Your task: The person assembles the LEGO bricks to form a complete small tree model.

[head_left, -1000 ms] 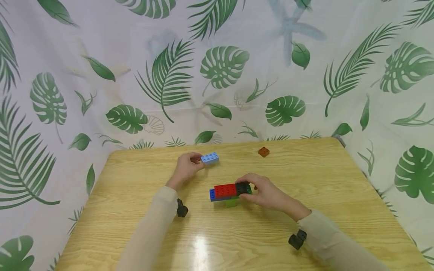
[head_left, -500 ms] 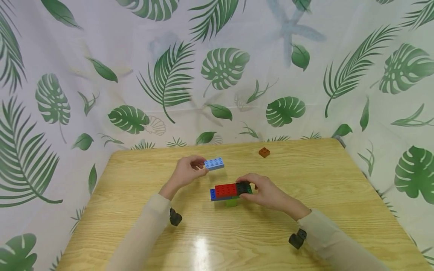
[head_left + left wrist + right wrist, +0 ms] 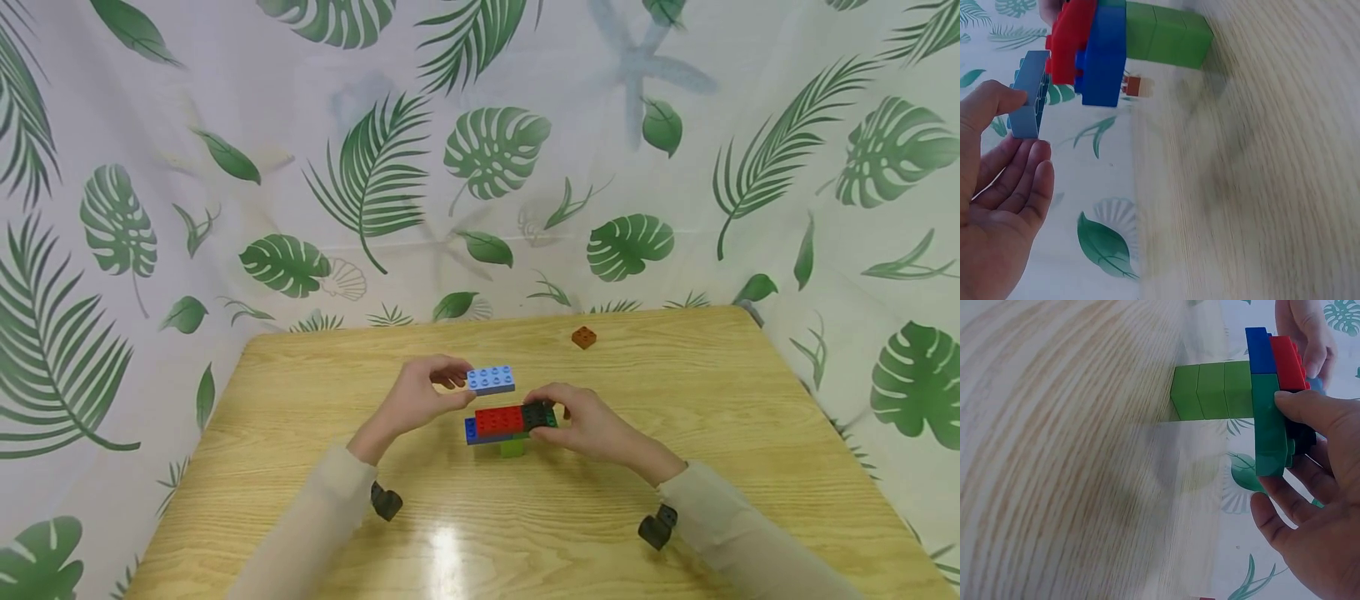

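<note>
In the head view, my left hand pinches a light blue building brick by one end, raised just behind and above a built stack. That stack has a column of light green bricks standing on the table. Across the column's top lie a blue brick and a dark green brick, end to end. On them sit a red brick and a black brick. My right hand grips the black brick between thumb and fingers; the thumb also touches the dark green edge.
A small brown brick lies near the back edge of the wooden table. A leaf-patterned cloth hangs behind the table and along its sides. Each wrist carries a small black camera.
My left hand has carried the light blue brick off the back of the table, rightward and nearer to the stack. The right hand has stayed at the black brick.
</note>
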`<state>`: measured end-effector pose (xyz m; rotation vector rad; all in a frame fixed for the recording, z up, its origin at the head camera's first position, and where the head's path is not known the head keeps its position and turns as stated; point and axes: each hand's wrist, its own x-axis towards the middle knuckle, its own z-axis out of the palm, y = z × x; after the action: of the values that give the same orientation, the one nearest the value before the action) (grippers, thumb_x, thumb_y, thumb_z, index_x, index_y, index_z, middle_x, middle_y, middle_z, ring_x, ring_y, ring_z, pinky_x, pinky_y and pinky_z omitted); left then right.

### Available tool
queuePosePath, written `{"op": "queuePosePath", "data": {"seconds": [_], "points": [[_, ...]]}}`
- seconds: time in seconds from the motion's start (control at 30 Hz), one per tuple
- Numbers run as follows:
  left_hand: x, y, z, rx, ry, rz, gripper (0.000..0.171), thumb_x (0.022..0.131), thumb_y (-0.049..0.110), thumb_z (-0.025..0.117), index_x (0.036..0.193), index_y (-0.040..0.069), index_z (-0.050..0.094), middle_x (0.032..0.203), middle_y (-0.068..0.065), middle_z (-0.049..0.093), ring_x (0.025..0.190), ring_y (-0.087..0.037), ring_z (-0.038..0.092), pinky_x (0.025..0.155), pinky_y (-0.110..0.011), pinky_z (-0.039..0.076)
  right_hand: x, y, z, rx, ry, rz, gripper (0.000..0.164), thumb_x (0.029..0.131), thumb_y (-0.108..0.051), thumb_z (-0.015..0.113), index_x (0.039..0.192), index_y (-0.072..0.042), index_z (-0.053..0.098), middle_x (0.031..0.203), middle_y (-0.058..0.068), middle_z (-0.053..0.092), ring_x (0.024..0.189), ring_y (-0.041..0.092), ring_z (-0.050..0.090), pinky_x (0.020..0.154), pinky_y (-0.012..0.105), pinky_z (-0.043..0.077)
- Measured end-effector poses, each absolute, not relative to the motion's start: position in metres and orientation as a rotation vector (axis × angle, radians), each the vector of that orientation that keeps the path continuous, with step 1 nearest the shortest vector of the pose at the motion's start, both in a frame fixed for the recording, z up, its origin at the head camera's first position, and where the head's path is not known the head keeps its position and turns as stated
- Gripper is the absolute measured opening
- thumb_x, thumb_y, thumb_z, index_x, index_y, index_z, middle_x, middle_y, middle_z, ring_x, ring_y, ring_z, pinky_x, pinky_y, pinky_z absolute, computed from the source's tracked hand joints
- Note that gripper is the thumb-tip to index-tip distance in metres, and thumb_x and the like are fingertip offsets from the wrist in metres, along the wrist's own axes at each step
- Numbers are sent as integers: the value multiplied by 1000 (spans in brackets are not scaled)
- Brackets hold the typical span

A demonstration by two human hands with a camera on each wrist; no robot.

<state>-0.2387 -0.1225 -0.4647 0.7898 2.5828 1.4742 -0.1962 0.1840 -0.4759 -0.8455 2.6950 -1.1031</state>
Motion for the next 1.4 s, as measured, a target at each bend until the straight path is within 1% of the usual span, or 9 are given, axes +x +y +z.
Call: {"op": "queuePosePath", "data": {"seconds": [0.3,0.5,0.67,0.8,0.93,1.0,1.17,1.27,1.4], "points": [[-226,-115,-461,883,2537,1481,35,89,18,84,120,7,75,108,-9,75,95,-20,69,92,-56,58,-196,184,-478,-826,2708,-1118,42,93,-23,82,132,-11,69,120,3,74,100,16,61,77,27,50],[-219,-112,-463,886,2530,1454,36,90,19,83,122,8,75,112,-7,76,95,-17,69,91,-51,59,-195,183,-478,-841,2711,-1116,45,93,-22,82,133,-7,68,126,8,72,103,18,64,79,31,54],[-216,-110,-465,895,2533,1437,35,89,19,84,122,8,75,111,-6,75,95,-17,69,90,-51,60,-194,183,-478,-840,2699,-1129,47,94,-22,82,135,-5,67,127,9,72,104,19,64,80,35,56],[-215,-109,-468,916,2529,1432,35,89,18,84,121,7,75,112,-8,75,97,-24,70,90,-52,59,-195,183,-478,-847,2702,-1132,46,94,-22,82,134,-5,68,125,8,73,104,19,64,79,35,56],[-214,-108,-469,927,2522,1418,37,90,19,84,123,6,74,114,-10,75,101,-35,70,92,-56,58,-196,184,-478,-851,2711,-1121,47,93,-24,82,135,-7,68,124,6,73,103,17,64,77,30,52],[-213,-108,-470,926,2523,1410,37,90,21,83,123,6,74,115,-10,75,103,-38,70,93,-57,57,-196,184,-479,-846,2713,-1113,50,93,-26,83,136,-8,67,124,6,73,104,17,63,78,31,51],[-211,-108,-468,919,2532,1401,37,90,21,83,123,6,74,115,-9,75,102,-35,70,93,-58,56,-194,181,-478,-854,2717,-1138,57,94,-33,82,142,-11,63,128,5,71,105,17,61,81,36,52],[-210,-108,-468,929,2538,1394,37,90,20,83,122,5,74,115,-9,75,102,-33,69,93,-58,56,-193,179,-477,-882,2733,-1169,52,97,-35,78,142,-14,64,128,3,71,104,16,61,80,32,51],[-210,-108,-469,950,2540,1385,37,90,19,82,122,5,73,115,-9,75,101,-29,69,92,-56,57,-193,178,-474,-900,2746,-1193,44,99,-32,76,138,-15,67,128,3,72,105,17,63,80,30,52]]}}
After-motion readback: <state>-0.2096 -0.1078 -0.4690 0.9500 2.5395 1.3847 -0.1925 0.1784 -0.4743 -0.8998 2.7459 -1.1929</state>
